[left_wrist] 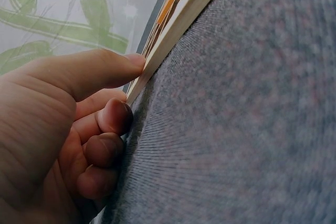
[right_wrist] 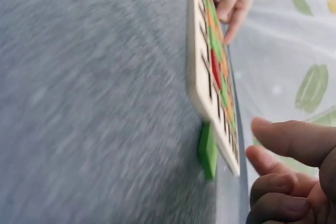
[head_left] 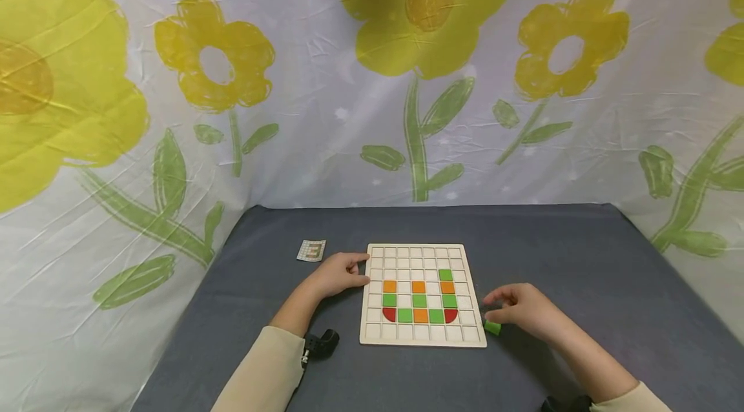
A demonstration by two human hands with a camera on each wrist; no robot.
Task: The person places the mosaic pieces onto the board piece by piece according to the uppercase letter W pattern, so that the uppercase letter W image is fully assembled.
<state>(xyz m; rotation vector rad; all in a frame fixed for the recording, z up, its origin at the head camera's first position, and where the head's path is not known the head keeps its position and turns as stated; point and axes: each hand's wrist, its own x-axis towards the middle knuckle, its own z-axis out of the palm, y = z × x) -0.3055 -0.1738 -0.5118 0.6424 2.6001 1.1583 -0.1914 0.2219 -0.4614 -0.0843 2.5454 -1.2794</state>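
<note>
A square wooden grid board (head_left: pixel 423 332) lies in the middle of the dark cloth, with orange, green and red tiles in some cells. My left hand (head_left: pixel 339 274) touches the board's left edge with thumb and index finger; in the left wrist view the thumb (left_wrist: pixel 107 69) lies straight against the rim and the other fingers are curled. Beside the board's lower right edge lies a loose green block (head_left: pixel 493 328). Just above it hovers my right hand (head_left: pixel 526 310), thumb and index finger apart with nothing between them. The right wrist view shows the green block (right_wrist: pixel 208 150) against the rim.
A small card (head_left: pixel 311 250) printed with a coloured grid pattern lies left of the board's far corner. A dark grey cloth (head_left: pixel 418 380) covers the table. Behind it hangs a white curtain (head_left: pixel 314 141) with yellow flowers. A black wrist device (head_left: pixel 321 343) is on the left forearm.
</note>
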